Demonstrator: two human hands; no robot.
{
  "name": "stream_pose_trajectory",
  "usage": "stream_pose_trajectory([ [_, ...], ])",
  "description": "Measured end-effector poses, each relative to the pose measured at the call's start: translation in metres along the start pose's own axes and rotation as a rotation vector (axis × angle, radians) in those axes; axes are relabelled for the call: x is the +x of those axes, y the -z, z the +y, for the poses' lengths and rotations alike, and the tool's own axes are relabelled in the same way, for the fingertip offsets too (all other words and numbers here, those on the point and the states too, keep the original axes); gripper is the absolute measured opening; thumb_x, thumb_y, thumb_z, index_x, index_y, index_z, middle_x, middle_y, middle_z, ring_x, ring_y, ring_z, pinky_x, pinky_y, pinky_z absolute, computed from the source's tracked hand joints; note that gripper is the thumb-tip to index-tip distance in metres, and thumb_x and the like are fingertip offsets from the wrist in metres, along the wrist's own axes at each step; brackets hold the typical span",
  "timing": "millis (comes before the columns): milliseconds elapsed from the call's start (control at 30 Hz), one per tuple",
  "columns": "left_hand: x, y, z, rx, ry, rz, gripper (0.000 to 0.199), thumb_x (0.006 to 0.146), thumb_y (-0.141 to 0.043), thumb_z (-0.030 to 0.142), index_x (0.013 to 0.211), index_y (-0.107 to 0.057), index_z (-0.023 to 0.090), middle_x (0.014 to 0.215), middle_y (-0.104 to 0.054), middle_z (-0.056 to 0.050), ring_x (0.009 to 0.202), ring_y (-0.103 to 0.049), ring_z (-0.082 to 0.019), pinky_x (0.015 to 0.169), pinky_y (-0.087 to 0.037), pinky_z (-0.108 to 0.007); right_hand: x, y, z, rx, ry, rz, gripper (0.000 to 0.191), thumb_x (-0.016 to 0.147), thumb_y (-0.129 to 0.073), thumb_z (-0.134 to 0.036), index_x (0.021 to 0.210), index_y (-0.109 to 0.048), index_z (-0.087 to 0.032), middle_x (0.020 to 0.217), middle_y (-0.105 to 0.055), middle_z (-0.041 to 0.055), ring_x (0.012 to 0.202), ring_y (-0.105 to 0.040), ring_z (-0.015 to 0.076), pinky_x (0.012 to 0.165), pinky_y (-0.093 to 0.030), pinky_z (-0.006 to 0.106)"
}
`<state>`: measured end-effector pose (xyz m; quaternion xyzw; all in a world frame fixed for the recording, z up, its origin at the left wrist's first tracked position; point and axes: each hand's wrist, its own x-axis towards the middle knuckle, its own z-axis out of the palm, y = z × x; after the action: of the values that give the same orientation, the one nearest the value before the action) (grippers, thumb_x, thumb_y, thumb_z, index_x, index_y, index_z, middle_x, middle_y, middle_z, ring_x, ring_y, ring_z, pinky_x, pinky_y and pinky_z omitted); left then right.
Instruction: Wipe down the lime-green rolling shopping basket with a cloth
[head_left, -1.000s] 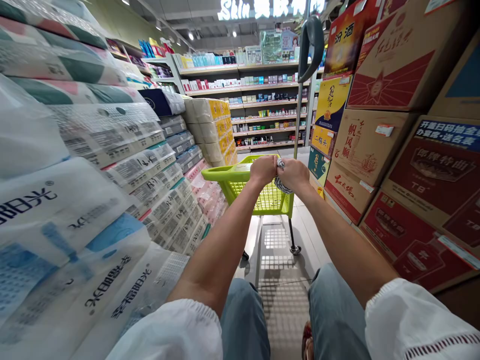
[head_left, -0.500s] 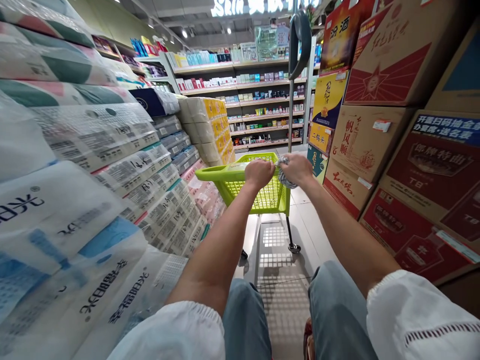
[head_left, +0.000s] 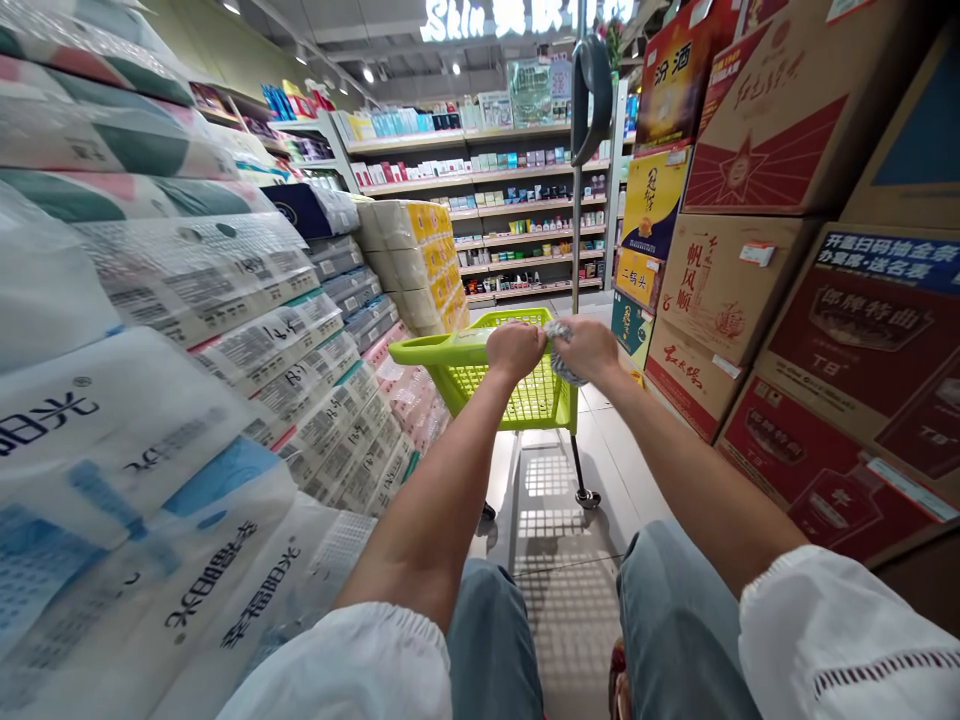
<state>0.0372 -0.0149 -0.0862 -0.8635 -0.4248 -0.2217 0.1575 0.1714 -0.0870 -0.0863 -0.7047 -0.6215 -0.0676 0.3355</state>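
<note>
A lime-green shopping cart [head_left: 453, 378] with a mesh basket stands in front of me in the aisle. My left hand [head_left: 516, 350] is closed around its near handle, right of the handle's middle. My right hand [head_left: 591, 347] is closed at the handle's right end, close beside the left. A grey-and-white twisted band [head_left: 564, 362] shows at the right hand's fingers; how it is fastened is hidden. The cart's inside is mostly covered by my hands and the rim. A metal pole with a dark grey loop [head_left: 591, 100] on it rises behind the right hand.
Stacked tissue packs [head_left: 300, 385] line the left side, with plastic-wrapped bundles [head_left: 97, 440] nearest me. Liquor cartons [head_left: 735, 290] are piled along the right. Shelves of small boxed goods [head_left: 517, 190] cross the far end. Tiled floor [head_left: 600, 440] runs between the stacks.
Both hands keep their hold on the cart. The view has shifted slightly, and the hands and the pole sit a little further left in it.
</note>
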Motion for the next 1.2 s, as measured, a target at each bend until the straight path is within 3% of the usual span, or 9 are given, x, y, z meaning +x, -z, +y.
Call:
stream_pose_trajectory([
  [133, -0.003, 0.003, -0.001, 0.022, -0.001, 0.014, 0.057, 0.098, -0.025, 0.037, 0.073, -0.071, 0.014, 0.083, -0.070, -0.011, 0.077, -0.065, -0.019, 0.065, -0.045, -0.029, -0.007, -0.006, -0.011, 0.021, 0.061, 0.046, 0.032, 0.091, -0.045, -0.039, 0.101, -0.071, -0.023, 0.102, -0.072, 0.0079, 0.086, -0.063, 0.0207, 0.068, -0.043, 0.027],
  [300, -0.006, 0.005, -0.003, -0.053, 0.004, 0.023, 0.065, 0.098, -0.019, 0.038, 0.064, -0.068, 0.014, 0.069, -0.065, -0.010, 0.062, -0.059, -0.016, 0.055, -0.040, -0.027, 0.021, 0.005, 0.032, 0.209, -0.078, -0.029, 0.033, 0.088, -0.047, -0.037, 0.103, -0.072, -0.023, 0.094, -0.073, 0.0046, 0.075, -0.062, 0.0170, 0.063, -0.040, 0.024],
  [433, -0.006, 0.004, -0.006, -0.016, 0.008, 0.057, 0.061, 0.096, -0.023, 0.036, 0.062, -0.068, 0.014, 0.071, -0.066, -0.010, 0.060, -0.057, -0.016, 0.052, -0.037, -0.028, 0.031, 0.008, 0.047, 0.302, 0.046, -0.063, 0.031, 0.081, -0.050, -0.032, 0.098, -0.074, -0.020, 0.097, -0.074, 0.0030, 0.082, -0.063, 0.0159, 0.065, -0.039, 0.022],
  [633, -0.010, 0.004, -0.027, -0.008, 0.007, 0.047, 0.058, 0.096, -0.023, 0.035, 0.067, -0.069, 0.014, 0.078, -0.070, -0.010, 0.062, -0.059, -0.015, 0.056, -0.040, -0.028, 0.022, 0.002, 0.024, 0.330, 0.068, -0.058, 0.027, 0.079, -0.050, -0.032, 0.084, -0.073, -0.018, 0.083, -0.072, 0.0019, 0.079, -0.061, 0.0155, 0.066, -0.038, 0.022],
  [833, -0.013, 0.012, -0.047, 0.028, 0.014, -0.001, 0.058, 0.099, -0.022, 0.036, 0.079, -0.072, 0.013, 0.094, -0.072, -0.012, 0.081, -0.065, -0.019, 0.075, -0.047, -0.030, 0.010, -0.003, 0.001, 0.369, 0.112, -0.048, 0.026, 0.080, -0.051, -0.033, 0.089, -0.071, -0.020, 0.091, -0.073, 0.0020, 0.081, -0.062, 0.0157, 0.072, -0.042, 0.023],
  [933, -0.014, 0.018, -0.041, 0.002, 0.046, 0.000, 0.056, 0.100, -0.023, 0.038, 0.087, -0.071, 0.012, 0.097, -0.072, -0.013, 0.087, -0.066, -0.020, 0.083, -0.048, -0.032, 0.003, -0.004, -0.009, 0.372, 0.134, -0.042, 0.025, 0.080, -0.050, -0.034, 0.087, -0.070, -0.020, 0.088, -0.072, 0.0015, 0.081, -0.062, 0.0162, 0.073, -0.043, 0.023],
  [1100, -0.017, 0.017, -0.016, -0.173, 0.184, -0.041, 0.061, 0.100, -0.017, 0.043, 0.083, -0.070, 0.016, 0.088, -0.072, -0.011, 0.073, -0.064, -0.019, 0.065, -0.047, -0.030, -0.004, -0.011, -0.019, 0.415, 0.159, -0.038, 0.027, 0.084, -0.045, -0.035, 0.089, -0.067, -0.021, 0.086, -0.069, 0.0016, 0.080, -0.060, 0.0164, 0.072, -0.043, 0.024],
  [1200, -0.022, 0.011, -0.008, -0.191, 0.195, 0.001, 0.067, 0.101, -0.011, 0.043, 0.077, -0.068, 0.017, 0.079, -0.071, -0.010, 0.067, -0.062, -0.017, 0.066, -0.047, -0.030, 0.000, -0.017, -0.013, 0.404, 0.172, -0.040, 0.026, 0.084, -0.043, -0.033, 0.090, -0.065, -0.020, 0.089, -0.069, 0.0031, 0.080, -0.059, 0.0166, 0.073, -0.043, 0.025],
])
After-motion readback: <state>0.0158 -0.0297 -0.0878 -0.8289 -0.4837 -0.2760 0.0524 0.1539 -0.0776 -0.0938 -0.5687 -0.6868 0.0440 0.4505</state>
